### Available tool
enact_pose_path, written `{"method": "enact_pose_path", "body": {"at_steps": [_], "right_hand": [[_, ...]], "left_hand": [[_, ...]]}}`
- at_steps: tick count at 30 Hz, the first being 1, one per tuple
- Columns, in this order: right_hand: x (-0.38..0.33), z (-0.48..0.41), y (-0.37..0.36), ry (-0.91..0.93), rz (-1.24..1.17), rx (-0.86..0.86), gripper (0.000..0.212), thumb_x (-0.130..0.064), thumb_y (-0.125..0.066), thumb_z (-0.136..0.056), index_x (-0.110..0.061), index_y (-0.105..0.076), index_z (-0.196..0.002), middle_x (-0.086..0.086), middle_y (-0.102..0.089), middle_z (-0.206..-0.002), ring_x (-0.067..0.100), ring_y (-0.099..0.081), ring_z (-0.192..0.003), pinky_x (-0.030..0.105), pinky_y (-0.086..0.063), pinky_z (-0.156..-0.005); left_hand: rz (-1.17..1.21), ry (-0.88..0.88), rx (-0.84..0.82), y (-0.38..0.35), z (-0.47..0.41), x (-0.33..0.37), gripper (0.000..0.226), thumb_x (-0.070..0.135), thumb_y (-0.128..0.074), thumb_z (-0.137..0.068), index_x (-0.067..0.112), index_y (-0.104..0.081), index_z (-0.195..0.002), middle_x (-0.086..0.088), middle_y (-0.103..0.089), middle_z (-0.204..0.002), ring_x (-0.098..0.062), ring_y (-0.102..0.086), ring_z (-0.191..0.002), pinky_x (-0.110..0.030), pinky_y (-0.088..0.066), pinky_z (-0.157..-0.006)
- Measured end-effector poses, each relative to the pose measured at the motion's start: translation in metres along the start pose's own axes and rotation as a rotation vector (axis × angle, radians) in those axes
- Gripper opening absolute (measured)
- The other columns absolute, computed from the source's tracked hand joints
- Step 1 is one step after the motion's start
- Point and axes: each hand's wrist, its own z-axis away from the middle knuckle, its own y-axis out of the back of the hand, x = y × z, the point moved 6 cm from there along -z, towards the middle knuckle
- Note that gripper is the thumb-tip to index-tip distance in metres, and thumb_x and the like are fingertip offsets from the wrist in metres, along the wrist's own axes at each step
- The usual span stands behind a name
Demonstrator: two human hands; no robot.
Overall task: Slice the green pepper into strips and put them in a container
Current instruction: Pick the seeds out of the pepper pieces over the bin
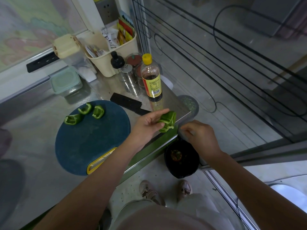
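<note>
My left hand point(147, 124) holds a chunk of green pepper point(167, 121) over the counter's right corner, fingers curled round it. My right hand point(199, 135) hovers just right of the pepper, above a black bin point(181, 157) on the floor, fingertips pinched together; what they hold is too small to tell. Three green pepper pieces point(84, 113) lie at the far edge of the round blue cutting board point(93, 138). A black knife point(127, 103) lies on the counter beyond the board. A lidded clear container point(65, 82) stands at the back left.
A soy sauce bottle point(152, 77), shakers point(127, 73) and a cream caddy point(108, 50) of packets crowd the counter's back right. A glass sliding door point(216, 55) runs along the right. My feet point(166, 191) stand on the floor beside the bin.
</note>
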Motion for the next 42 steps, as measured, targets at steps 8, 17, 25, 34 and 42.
{"method": "enact_pose_path", "body": {"at_steps": [8, 17, 25, 34, 42], "right_hand": [[-0.011, -0.006, 0.012, 0.093, 0.035, 0.106, 0.009, -0.017, -0.074, -0.068, -0.011, -0.069, -0.072, 0.001, -0.066, -0.067, 0.024, -0.062, -0.063, 0.022, -0.039, -0.075], [-0.017, -0.015, -0.008, 0.189, -0.086, -0.059, 0.030, -0.023, -0.082, -0.069, -0.019, -0.069, -0.095, -0.001, -0.056, -0.094, 0.020, -0.055, -0.087, 0.031, -0.040, -0.078], [-0.020, -0.019, -0.015, 0.157, -0.025, -0.139, 0.024, -0.018, -0.080, -0.068, -0.014, -0.062, -0.083, 0.003, -0.060, -0.098, 0.028, -0.058, -0.089, 0.040, -0.047, -0.074], [-0.018, -0.019, -0.015, 0.090, -0.004, -0.209, 0.023, -0.018, -0.075, -0.076, -0.011, -0.053, -0.080, 0.001, -0.051, -0.092, 0.023, -0.054, -0.080, 0.033, -0.041, -0.064], [-0.007, -0.015, 0.001, 0.040, -0.067, -0.135, 0.015, -0.024, -0.072, -0.081, -0.011, -0.067, -0.082, 0.002, -0.062, -0.085, 0.017, -0.059, -0.075, 0.026, -0.043, -0.065]], "left_hand": [[-0.051, 0.021, 0.065, -0.002, -0.014, -0.002, 0.047, -0.016, -0.051, -0.085, 0.008, -0.053, -0.126, -0.006, -0.063, -0.113, -0.008, -0.062, -0.097, -0.021, -0.051, -0.089], [-0.226, 0.030, 0.032, -0.015, -0.018, 0.003, 0.050, -0.019, -0.048, -0.084, 0.001, -0.051, -0.130, -0.005, -0.060, -0.119, -0.011, -0.056, -0.110, -0.017, -0.045, -0.096], [-0.384, 0.012, 0.024, -0.022, -0.021, 0.006, 0.052, -0.017, -0.050, -0.084, 0.005, -0.052, -0.130, -0.004, -0.061, -0.118, -0.009, -0.058, -0.104, -0.013, -0.047, -0.088], [-0.328, 0.068, 0.067, -0.020, -0.030, -0.001, 0.051, -0.018, -0.051, -0.081, 0.005, -0.056, -0.126, -0.011, -0.064, -0.118, -0.013, -0.061, -0.099, -0.023, -0.049, -0.090], [-0.132, 0.156, 0.167, -0.008, -0.031, -0.006, 0.049, -0.020, -0.050, -0.082, -0.001, -0.053, -0.127, -0.017, -0.062, -0.118, -0.019, -0.058, -0.104, -0.032, -0.047, -0.097]]}}
